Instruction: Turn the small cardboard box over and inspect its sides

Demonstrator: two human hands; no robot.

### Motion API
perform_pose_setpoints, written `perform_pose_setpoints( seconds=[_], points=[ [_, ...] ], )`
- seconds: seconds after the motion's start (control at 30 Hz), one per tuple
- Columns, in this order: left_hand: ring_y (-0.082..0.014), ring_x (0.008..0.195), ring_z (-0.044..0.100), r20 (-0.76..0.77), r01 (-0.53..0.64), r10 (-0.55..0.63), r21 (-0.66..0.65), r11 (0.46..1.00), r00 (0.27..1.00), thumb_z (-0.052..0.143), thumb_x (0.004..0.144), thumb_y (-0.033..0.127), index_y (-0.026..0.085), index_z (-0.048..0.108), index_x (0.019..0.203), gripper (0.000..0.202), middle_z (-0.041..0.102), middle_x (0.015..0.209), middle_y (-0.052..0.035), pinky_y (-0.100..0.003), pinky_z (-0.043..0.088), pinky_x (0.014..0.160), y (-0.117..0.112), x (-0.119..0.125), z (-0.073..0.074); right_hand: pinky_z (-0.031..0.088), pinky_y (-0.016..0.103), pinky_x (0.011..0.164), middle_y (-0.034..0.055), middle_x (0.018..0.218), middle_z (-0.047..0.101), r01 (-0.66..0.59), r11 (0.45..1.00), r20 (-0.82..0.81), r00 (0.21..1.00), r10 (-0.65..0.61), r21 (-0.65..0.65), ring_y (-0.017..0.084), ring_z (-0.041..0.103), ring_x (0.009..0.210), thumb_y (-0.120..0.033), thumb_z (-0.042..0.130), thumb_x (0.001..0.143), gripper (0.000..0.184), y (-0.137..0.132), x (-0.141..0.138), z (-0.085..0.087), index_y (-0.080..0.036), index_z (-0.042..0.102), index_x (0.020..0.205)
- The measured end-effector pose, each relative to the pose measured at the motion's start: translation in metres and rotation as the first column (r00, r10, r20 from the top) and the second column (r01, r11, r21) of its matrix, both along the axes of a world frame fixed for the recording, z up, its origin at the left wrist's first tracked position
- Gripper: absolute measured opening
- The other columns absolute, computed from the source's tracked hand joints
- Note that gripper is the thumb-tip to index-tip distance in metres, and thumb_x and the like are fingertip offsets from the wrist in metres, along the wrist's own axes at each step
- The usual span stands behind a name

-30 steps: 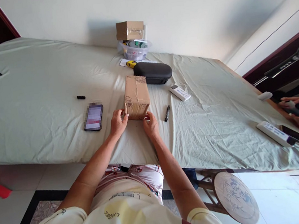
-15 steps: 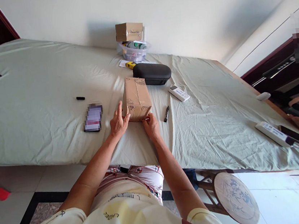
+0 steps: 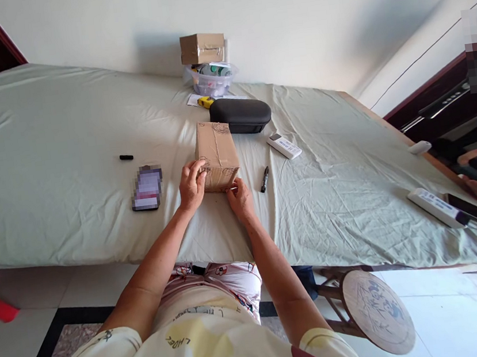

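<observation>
A taped cardboard box (image 3: 217,149) with black scribbled drawings near its corners sits on the cloth in front of me. My left hand (image 3: 191,189) is closed at its near left corner, fingers bent over the upper edge. Low on the near right corner, my right hand (image 3: 240,198) grips the box with thumb and fingers pressed together. The fingertips of the right hand are partly hidden. To the right lies a black marker (image 3: 265,179) without its cap; a black cap (image 3: 126,157) lies farther left. A phone (image 3: 147,188) with a blurred screen rests left of my left hand.
Behind the box are a black case (image 3: 240,115), a yellow tape measure (image 3: 205,102) and a plastic tub (image 3: 212,82) with another carton (image 3: 202,48) on top. A white packet (image 3: 284,145) lies to the right. Other people's hands show at both edges. A round stool (image 3: 379,312) stands below.
My left hand has moved up along the box, its raised fingers now bent onto the near left corner. My right hand stays at the lower right corner.
</observation>
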State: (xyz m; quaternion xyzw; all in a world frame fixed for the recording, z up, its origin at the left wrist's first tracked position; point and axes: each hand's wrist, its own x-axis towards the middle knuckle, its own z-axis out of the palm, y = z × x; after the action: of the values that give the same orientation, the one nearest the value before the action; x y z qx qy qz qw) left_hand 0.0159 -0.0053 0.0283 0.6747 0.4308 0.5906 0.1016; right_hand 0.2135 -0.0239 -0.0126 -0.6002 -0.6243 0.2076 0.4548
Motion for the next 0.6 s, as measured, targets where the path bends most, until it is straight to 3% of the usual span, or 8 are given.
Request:
perform_pose_setpoints(
  seconds=[0.13, 0.23, 0.33, 0.47, 0.6],
  points=[
    [-0.0192, 0.108, 0.065, 0.017, 0.006, -0.006, -0.008, 1.0, 1.0, 0.048, 0.108, 0.042, 0.024, 0.064, 0.128, 0.031, 0.065, 0.124, -0.0107, -0.032, 0.059, 0.098, 0.001, -0.001, 0.004, 0.057, 0.037, 0.078, 0.0058, 0.1, 0.072, 0.01, 1.0, 0.008, 1.0, -0.01, -0.003, 0.019, 0.067, 0.074, -0.03, 0.059, 0.085, 0.033, -0.001, -0.002, 0.003, -0.022, 0.06, 0.117],
    [-0.0193, 0.109, 0.066, 0.018, 0.009, -0.009, -0.005, 1.0, 1.0, 0.049, 0.108, 0.04, 0.024, 0.064, 0.128, 0.03, 0.065, 0.124, -0.0105, -0.032, 0.059, 0.098, 0.001, -0.001, 0.004, 0.059, 0.037, 0.079, 0.0083, 0.108, 0.071, 0.029, 0.997, -0.04, 0.999, -0.026, 0.068, 0.019, 0.068, 0.08, -0.043, 0.066, 0.088, 0.05, -0.004, -0.006, 0.009, -0.021, 0.057, 0.132],
    [-0.0196, 0.113, 0.066, 0.008, -0.006, 0.006, -0.001, 1.0, 1.0, 0.047, 0.109, 0.041, 0.024, 0.064, 0.13, 0.031, 0.065, 0.125, -0.0106, -0.033, 0.058, 0.099, 0.002, 0.0, 0.001, 0.059, 0.032, 0.074, 0.0113, 0.123, 0.066, 0.039, 0.981, -0.136, 0.991, -0.013, 0.189, 0.018, 0.07, 0.09, -0.053, 0.062, 0.095, 0.072, -0.006, -0.008, 0.019, -0.025, 0.039, 0.157],
    [-0.0195, 0.114, 0.066, 0.018, -0.011, 0.01, 0.033, 0.999, 1.0, 0.043, 0.11, 0.044, 0.024, 0.064, 0.13, 0.036, 0.064, 0.124, -0.0112, -0.032, 0.058, 0.099, 0.004, 0.002, -0.003, 0.06, 0.029, 0.071, 0.0125, 0.138, 0.058, 0.027, 0.959, -0.116, 0.993, 0.007, 0.284, 0.017, 0.068, 0.092, -0.052, 0.055, 0.101, 0.076, -0.01, -0.009, 0.034, -0.032, 0.024, 0.167],
    [-0.02, 0.117, 0.065, 0.002, -0.008, 0.008, 0.042, 0.999, 1.0, 0.041, 0.11, 0.048, 0.024, 0.063, 0.131, 0.039, 0.064, 0.124, -0.0114, -0.033, 0.058, 0.1, 0.005, 0.003, -0.005, 0.062, 0.033, 0.072, 0.0121, 0.132, 0.063, -0.036, 0.96, 0.002, 0.999, 0.037, 0.276, 0.02, 0.067, 0.092, -0.045, 0.056, 0.101, 0.066, -0.013, -0.006, 0.054, -0.031, 0.037, 0.162]
  ],
)
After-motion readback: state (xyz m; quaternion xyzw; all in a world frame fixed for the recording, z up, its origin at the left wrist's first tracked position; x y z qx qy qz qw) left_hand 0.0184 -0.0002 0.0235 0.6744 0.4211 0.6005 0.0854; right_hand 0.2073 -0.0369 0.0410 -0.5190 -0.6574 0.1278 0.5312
